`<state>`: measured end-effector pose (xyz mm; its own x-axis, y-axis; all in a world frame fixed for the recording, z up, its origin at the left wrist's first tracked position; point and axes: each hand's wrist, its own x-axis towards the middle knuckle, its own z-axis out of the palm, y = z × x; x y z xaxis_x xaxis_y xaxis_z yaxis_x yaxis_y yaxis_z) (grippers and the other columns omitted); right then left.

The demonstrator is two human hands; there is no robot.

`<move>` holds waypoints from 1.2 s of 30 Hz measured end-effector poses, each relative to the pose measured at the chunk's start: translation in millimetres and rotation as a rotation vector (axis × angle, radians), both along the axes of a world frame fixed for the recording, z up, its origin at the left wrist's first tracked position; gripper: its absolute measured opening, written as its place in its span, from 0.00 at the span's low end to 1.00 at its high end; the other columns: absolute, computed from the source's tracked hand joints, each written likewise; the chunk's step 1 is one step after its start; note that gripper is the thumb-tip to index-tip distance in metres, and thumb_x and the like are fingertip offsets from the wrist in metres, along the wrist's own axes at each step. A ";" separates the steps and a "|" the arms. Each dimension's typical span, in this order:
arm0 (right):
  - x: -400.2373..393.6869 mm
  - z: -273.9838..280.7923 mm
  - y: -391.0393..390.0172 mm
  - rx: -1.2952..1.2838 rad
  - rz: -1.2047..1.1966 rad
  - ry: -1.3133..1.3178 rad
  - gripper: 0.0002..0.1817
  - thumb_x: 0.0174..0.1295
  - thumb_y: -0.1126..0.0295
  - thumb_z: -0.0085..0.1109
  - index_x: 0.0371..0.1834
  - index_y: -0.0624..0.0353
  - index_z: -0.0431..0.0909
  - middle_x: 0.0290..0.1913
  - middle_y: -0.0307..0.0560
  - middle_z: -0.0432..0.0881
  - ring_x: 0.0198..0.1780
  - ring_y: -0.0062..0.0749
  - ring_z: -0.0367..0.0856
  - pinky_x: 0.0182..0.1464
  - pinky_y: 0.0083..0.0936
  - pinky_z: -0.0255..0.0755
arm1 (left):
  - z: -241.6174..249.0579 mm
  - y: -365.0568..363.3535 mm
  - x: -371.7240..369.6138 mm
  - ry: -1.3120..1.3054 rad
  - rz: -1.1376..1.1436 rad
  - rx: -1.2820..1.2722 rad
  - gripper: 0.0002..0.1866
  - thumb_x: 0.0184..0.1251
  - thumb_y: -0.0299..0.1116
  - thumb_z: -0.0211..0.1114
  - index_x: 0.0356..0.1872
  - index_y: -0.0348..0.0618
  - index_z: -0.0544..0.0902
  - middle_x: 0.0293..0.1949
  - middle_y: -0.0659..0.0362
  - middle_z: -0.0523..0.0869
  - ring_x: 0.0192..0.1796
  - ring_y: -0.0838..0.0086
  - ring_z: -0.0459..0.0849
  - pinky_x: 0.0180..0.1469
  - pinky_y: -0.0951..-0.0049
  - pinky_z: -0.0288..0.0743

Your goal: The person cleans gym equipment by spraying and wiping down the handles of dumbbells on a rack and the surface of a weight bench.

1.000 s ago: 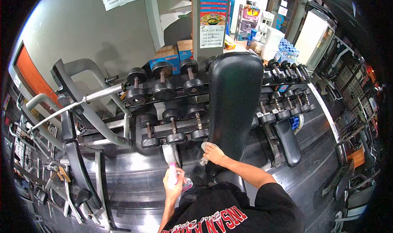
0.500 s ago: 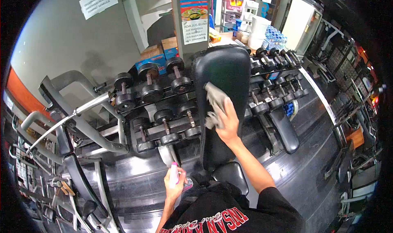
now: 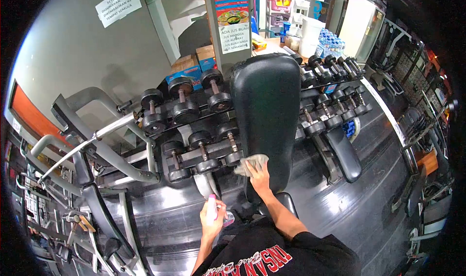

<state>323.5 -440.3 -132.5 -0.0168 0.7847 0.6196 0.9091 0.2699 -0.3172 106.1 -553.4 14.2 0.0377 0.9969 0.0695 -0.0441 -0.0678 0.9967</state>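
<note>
A tall black padded bench backrest [image 3: 268, 96] stands upright in front of me. My right hand [image 3: 259, 178] presses a crumpled grey cloth [image 3: 251, 164] against the lower left part of this pad, fingers bent over the fabric. Lower down and to the left, my left hand [image 3: 212, 219] is wrapped around a spray bottle [image 3: 212, 208] with a pink and white top. Part of the bottle's clear body shows beside the fingers. Below the backrest, the bench's seat pad [image 3: 285, 204] is partly hidden by my right arm.
Racks of black dumbbells [image 3: 183, 104] stand behind the bench on both sides. A barbell [image 3: 111, 126] rests on a grey frame at left. Another bench pad [image 3: 341, 154] sits at right. Bottled water [image 3: 331, 44] and a white bucket [image 3: 310, 36] stand on a counter behind.
My right hand has moved down the backrest with the cloth, from its middle to the lower left edge. The left hand still holds the spray bottle in nearly the same place.
</note>
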 end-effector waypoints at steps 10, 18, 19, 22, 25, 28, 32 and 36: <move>21.6 -4.1 -51.0 -0.384 -0.104 1.088 0.23 0.63 0.79 0.51 0.64 0.63 0.68 0.57 0.59 0.78 0.58 0.42 0.76 0.62 0.29 0.66 | 3.7 -0.1 -4.6 -0.005 0.094 -0.029 0.06 0.63 0.19 0.60 0.40 0.35 0.74 0.30 0.56 0.81 0.25 0.77 0.81 0.28 0.77 0.76; 26.4 134.7 30.6 0.507 0.072 0.709 0.33 0.52 0.79 0.56 0.66 0.61 0.67 0.65 0.62 0.68 0.66 0.54 0.68 0.68 0.41 0.60 | 3.6 4.4 9.9 -0.016 -0.001 -0.040 0.06 0.64 0.19 0.61 0.40 0.35 0.75 0.30 0.57 0.81 0.25 0.77 0.81 0.28 0.77 0.76; 24.0 150.9 43.3 0.455 0.000 0.531 0.36 0.47 0.79 0.57 0.66 0.57 0.68 0.65 0.64 0.67 0.66 0.59 0.66 0.69 0.44 0.59 | 3.6 4.5 12.0 -0.012 -0.011 -0.039 0.06 0.64 0.19 0.61 0.40 0.35 0.75 0.30 0.57 0.81 0.25 0.77 0.81 0.28 0.77 0.76; 20.9 144.8 77.9 0.319 -0.098 0.148 0.41 0.41 0.79 0.59 0.67 0.49 0.68 0.63 0.64 0.68 0.66 0.65 0.62 0.70 0.50 0.56 | 4.4 3.5 15.0 -0.028 -0.031 -0.038 0.06 0.64 0.20 0.60 0.40 0.35 0.75 0.29 0.57 0.80 0.25 0.77 0.81 0.28 0.76 0.76; 11.5 96.0 82.4 0.350 -0.143 0.272 0.41 0.43 0.78 0.59 0.68 0.50 0.66 0.61 0.65 0.69 0.65 0.66 0.63 0.68 0.54 0.57 | 8.5 4.8 13.9 0.036 -0.057 0.016 0.07 0.64 0.18 0.58 0.42 0.34 0.73 0.34 0.53 0.80 0.24 0.74 0.82 0.26 0.74 0.76; 3.1 65.3 52.8 0.247 -0.244 0.260 0.38 0.47 0.78 0.56 0.68 0.53 0.66 0.59 0.67 0.69 0.64 0.67 0.63 0.68 0.55 0.57 | 5.7 -0.6 12.4 0.060 0.018 0.010 0.06 0.64 0.19 0.61 0.40 0.35 0.74 0.30 0.55 0.81 0.23 0.76 0.81 0.27 0.75 0.76; 6.2 -10.2 9.5 0.015 -0.221 0.273 0.36 0.47 0.78 0.56 0.67 0.56 0.67 0.60 0.69 0.68 0.63 0.68 0.64 0.67 0.51 0.60 | -2.7 -5.6 6.6 0.029 0.051 0.024 0.07 0.64 0.18 0.59 0.40 0.34 0.73 0.32 0.53 0.80 0.23 0.73 0.81 0.26 0.74 0.76; 15.6 -4.5 14.7 0.023 -0.168 0.394 0.38 0.45 0.81 0.55 0.68 0.58 0.66 0.63 0.69 0.67 0.65 0.67 0.63 0.67 0.50 0.59 | -7.2 -8.7 3.1 0.065 0.018 0.008 0.08 0.64 0.17 0.58 0.43 0.34 0.72 0.33 0.51 0.80 0.24 0.71 0.81 0.26 0.71 0.76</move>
